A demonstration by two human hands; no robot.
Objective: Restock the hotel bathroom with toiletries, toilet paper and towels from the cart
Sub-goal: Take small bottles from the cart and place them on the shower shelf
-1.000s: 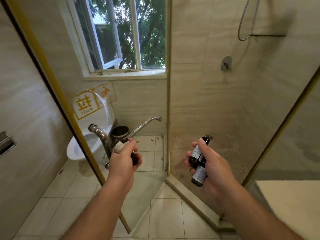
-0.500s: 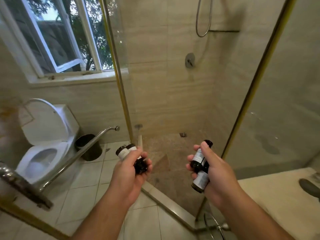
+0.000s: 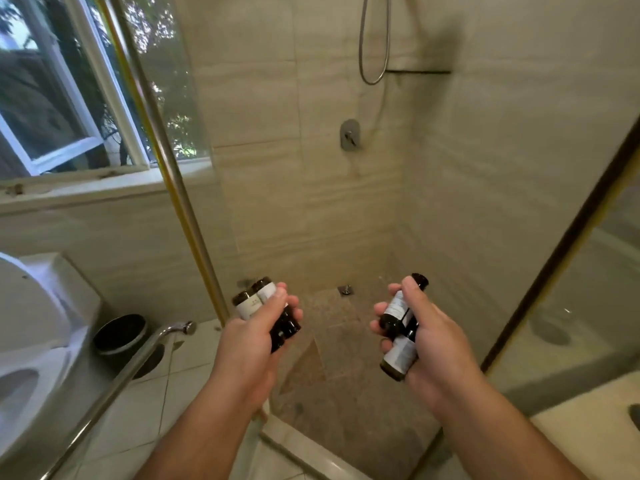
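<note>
My left hand grips two small dark toiletry bottles with pale labels, their caps pointing up and away. My right hand holds two more dark bottles with white labels, one above the other, thumb pressed along the top one. Both hands hover at the open entrance of the shower stall, above its brown pebbled floor. A narrow dark shelf runs along the shower wall high up on the right.
The glass shower door with its chrome handle bar stands open on the left. A white toilet and a black waste bin sit beyond it. A shower hose, mixer valve and fixed glass panel on the right.
The view has swung right and closer to the shower; the toilet slid to the left edge. Both hands keep the same bottles, and the left hand's bottles are now raised more upright.
</note>
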